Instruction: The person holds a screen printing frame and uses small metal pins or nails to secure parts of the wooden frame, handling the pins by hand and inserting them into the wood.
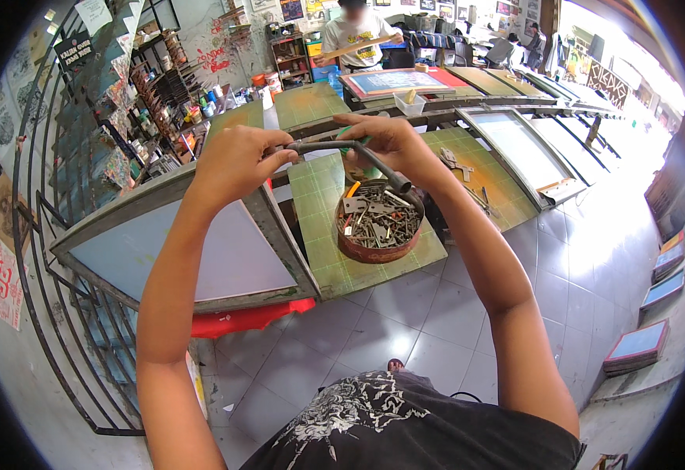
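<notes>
A bent dark metal bar [327,146] with a thicker, socket-like end spans the gap between my hands. The fingertips of my left hand [236,160] pinch around its left end. My right hand [395,145] is closed around the bar near its bend, and the thick end points down toward me. Just below is a round reddish tin [374,254], packed with loose screws, bolts and small metal plates [356,205]. The tin rests on a green gridded board [323,262]. A green object [352,133] shows behind my right hand, partly hidden.
To the left lies a framed screen [256,258] above red cloth [240,319]. Metal tools [456,163] lie on the board to the right, beside another framed screen [515,149]. Across the tables a person [356,43] holds a wooden strip [358,48]. Black railings [48,313] stand at left.
</notes>
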A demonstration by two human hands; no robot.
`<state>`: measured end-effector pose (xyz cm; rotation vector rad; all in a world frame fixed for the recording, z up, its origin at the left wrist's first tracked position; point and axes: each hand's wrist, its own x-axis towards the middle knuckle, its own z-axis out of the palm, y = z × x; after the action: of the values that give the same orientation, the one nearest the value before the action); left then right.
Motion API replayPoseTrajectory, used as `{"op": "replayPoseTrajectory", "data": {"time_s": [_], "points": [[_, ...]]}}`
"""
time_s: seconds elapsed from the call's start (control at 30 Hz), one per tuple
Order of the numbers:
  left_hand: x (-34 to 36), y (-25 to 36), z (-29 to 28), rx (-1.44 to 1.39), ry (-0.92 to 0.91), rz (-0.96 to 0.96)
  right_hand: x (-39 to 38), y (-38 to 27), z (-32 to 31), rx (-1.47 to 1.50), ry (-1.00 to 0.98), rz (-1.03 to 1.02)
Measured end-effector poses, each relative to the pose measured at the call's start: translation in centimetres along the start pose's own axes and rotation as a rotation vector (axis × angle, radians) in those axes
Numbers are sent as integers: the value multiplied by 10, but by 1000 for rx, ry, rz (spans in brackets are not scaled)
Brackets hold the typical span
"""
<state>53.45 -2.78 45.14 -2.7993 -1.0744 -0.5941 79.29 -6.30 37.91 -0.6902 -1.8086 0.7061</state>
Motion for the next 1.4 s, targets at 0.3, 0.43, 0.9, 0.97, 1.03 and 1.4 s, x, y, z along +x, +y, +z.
{"op": "replayPoseTrajectory", "data": {"time_s": [0.3, 0.43, 0.9, 0.97, 1.03, 1.4], "points": [[-2, 0, 0, 31, 43, 98, -1, -12, -10, -533, -24, -106], [-5, -2, 2, 40, 60, 103, 8, -27, -9, -289, -90, 203], [-4, -2, 3, 31, 63, 75, -22, 2, 9, 328, 85, 214], [-2, -2, 4, 27, 73, 88, -26, 8, 20, 319, 248, 86], [-3, 0, 3, 24, 82, 104, -28, 16, 30, 338, 386, -12], [-4, -2, 2, 20, 42, 97, -4, -9, -9, -824, 241, -370]]}}
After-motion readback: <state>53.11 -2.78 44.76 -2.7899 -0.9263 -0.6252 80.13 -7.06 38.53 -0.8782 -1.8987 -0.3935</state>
